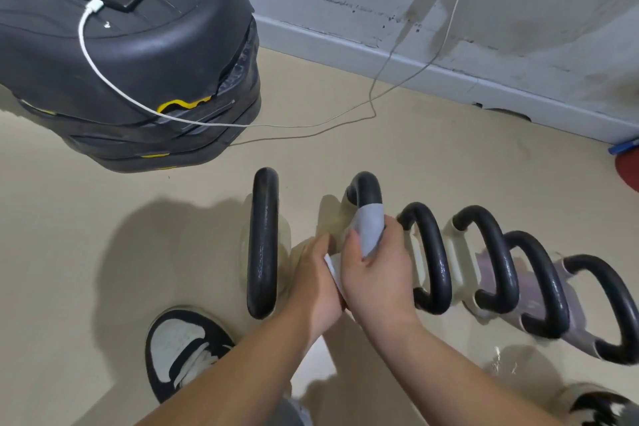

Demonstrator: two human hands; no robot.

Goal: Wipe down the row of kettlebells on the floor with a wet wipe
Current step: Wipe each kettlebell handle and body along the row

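Beige floor (103,218), mid-frame: my right hand (377,273) grips the wet wipe (371,228) round the second kettlebell handle (366,187) from the left, what my left hand (318,284) holds unclear; four kettlebells (499,252) rightward probably remain.

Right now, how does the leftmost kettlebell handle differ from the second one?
The leftmost handle is bare and untouched; the second handle is wrapped in the wipe, held by the right hand. The leftmost handle shows whole; the second handle is partly hidden. Both are black.
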